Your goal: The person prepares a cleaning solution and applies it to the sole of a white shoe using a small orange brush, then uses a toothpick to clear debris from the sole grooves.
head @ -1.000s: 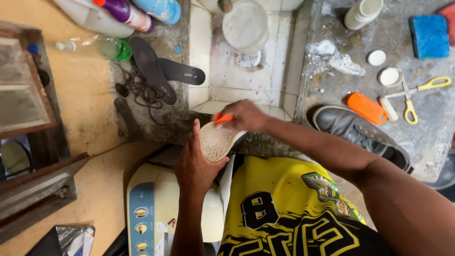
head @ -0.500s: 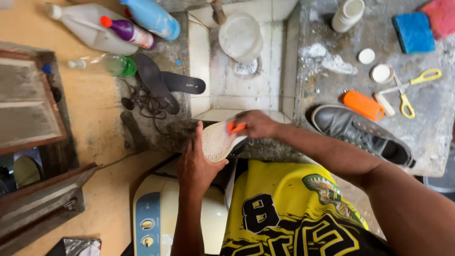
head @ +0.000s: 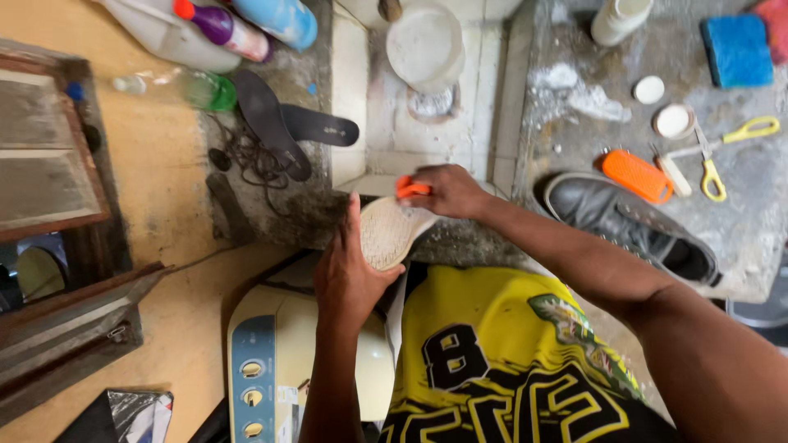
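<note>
My left hand (head: 349, 275) grips the pale shoe (head: 387, 232) sole-up against the sink (head: 349, 98) edge, while my right hand (head: 447, 190) is closed around an orange brush (head: 408, 188) at its toe. I judge I'm mid-scrub; next calls for firm strokes along the sole.

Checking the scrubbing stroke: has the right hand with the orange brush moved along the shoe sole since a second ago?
Cannot tell. The right hand holds the orange brush at the sole's far end, beside the sink's front rim, as before; only the camera shifted.
</note>
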